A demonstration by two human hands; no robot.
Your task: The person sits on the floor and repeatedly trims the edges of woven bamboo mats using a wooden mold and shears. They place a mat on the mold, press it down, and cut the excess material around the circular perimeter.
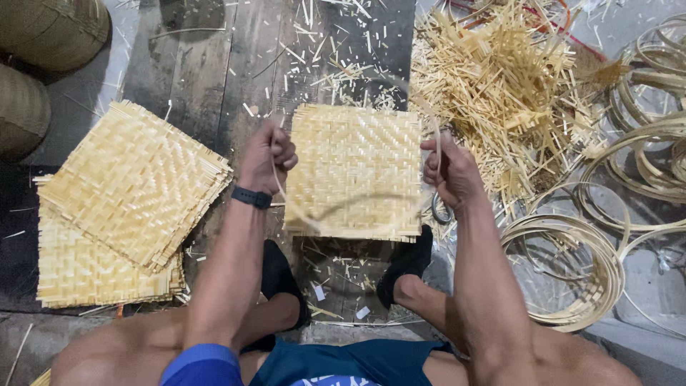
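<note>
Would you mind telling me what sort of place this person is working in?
Probably a basket-weaving workshop floor. Stacked woven mats lie on the dark boards, a heap of cut bamboo slivers sits beside coiled bamboo hoops, and both hands bend a thin strip over another mat.

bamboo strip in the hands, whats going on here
A seated person bends a thin bamboo strip into a loop, left hand and right hand each gripping an end. Under it a square woven mat lies on the floor. More mats are stacked to the left; bamboo hoops and offcuts lie to the right.
</note>
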